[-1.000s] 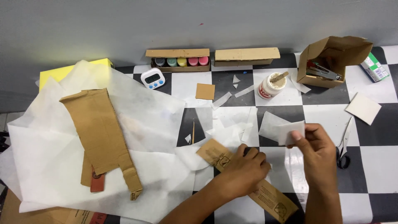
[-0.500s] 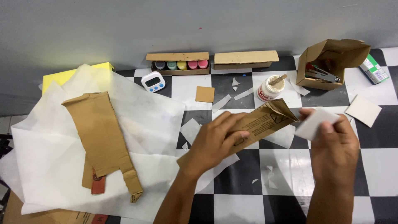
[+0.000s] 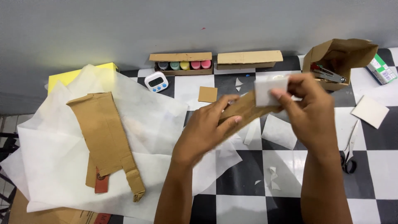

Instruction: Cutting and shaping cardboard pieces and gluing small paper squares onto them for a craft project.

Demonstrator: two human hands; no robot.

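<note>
Fingers (image 3: 232, 120) of the left hand (image 3: 205, 130) were wrapped round a strip of brown cardboard (image 3: 244, 110), thumb on top, gripping it from the near-left end and holding it up off the worktop (image 3: 244, 182), tilted so its far end rose to the right. Likely that lift was there to give the other hand something firm to press against. Over came the right hand (image 3: 311, 110), its fingers pinched on a small white paper square (image 3: 269, 90), held flat against the strip's upper end, so paper and cardboard met right between the two hands.

Below them, white paper offcuts (image 3: 278, 130) lay scattered on the checkered surface. A big sheet of white tissue paper (image 3: 62, 166) spread across the left side, with a long cut cardboard shape (image 3: 105, 137) resting on it. Along the far edge stood a tray of coloured paint pots (image 3: 182, 65), a shut flat cardboard box (image 3: 248, 59) beside it, and a small white timer (image 3: 156, 81) to the left. An open cardboard box (image 3: 340, 58) sat far right with a metal tool inside, and scissors (image 3: 350, 145) lay near the right wrist.
</note>
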